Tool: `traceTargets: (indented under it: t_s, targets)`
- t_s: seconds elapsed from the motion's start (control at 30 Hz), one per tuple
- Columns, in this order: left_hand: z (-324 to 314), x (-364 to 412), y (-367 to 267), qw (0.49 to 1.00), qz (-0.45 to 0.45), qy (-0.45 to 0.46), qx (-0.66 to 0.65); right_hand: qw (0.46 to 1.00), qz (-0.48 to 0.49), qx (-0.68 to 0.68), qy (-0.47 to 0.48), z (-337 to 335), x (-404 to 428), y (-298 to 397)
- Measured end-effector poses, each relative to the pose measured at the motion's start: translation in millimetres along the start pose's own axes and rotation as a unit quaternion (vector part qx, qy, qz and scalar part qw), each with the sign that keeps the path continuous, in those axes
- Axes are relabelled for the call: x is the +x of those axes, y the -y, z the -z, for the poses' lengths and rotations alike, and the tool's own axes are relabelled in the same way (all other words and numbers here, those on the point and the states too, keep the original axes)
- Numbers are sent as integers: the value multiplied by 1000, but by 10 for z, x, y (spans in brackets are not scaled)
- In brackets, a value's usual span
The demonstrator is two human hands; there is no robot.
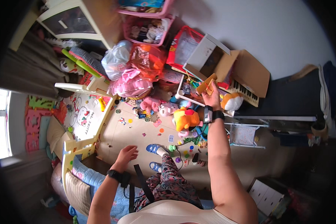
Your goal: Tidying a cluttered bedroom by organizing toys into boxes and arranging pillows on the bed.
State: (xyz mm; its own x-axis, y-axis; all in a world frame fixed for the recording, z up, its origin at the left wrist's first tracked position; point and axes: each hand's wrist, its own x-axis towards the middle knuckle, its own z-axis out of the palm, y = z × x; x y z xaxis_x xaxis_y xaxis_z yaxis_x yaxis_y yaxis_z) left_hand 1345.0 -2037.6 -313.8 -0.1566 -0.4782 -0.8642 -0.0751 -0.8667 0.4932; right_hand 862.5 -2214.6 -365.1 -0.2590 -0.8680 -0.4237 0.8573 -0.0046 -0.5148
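My right hand is stretched forward and grips a flat orange-brown object, whose kind I cannot tell. It is beside a white-framed toy rack holding small toys and just before an open cardboard box. Below that wrist lies an orange and yellow plush toy with a red patch. A second orange and white plush toy rests to the right of the wrist. My left hand hovers over the floor with nothing in it, its fingers loosely bent and partly apart.
Small toys and a playing card are scattered on the tiled floor. A toy keyboard lies under cardboard. Bags, including a white plastic bag, and a pink basket stand ahead. A cream bed frame is at left.
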Motion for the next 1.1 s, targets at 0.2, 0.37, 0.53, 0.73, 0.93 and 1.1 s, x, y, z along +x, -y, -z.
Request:
traceTargets:
  t_s: [0.2, 0.37, 0.53, 0.73, 0.93, 1.1]
  targets:
    - [664, -659, 509, 992, 24, -84, -94, 971, -3, -171, -170, 258, 732, 446]
    - [454, -905, 337, 985, -14, -116, -124, 949, 203, -199, -137, -443, 83, -180]
    - [-72, -475, -305, 980, -177, -51, -69, 914, 201, -345, -70, -944, -1081, -34]
    - [54, -543, -1138, 895, -424, -112, 78, 892, -30, -419, 168, -976, -1969, -105]
    - [488, -1213, -909, 746, -481, -202, 414, 732, -146, -503, 436, -1633, -2201, -710]
    - [802, -1935, -74, 857, -141, -412, 276, 558, -293, -493, 600, -2322, -2600, -1769]
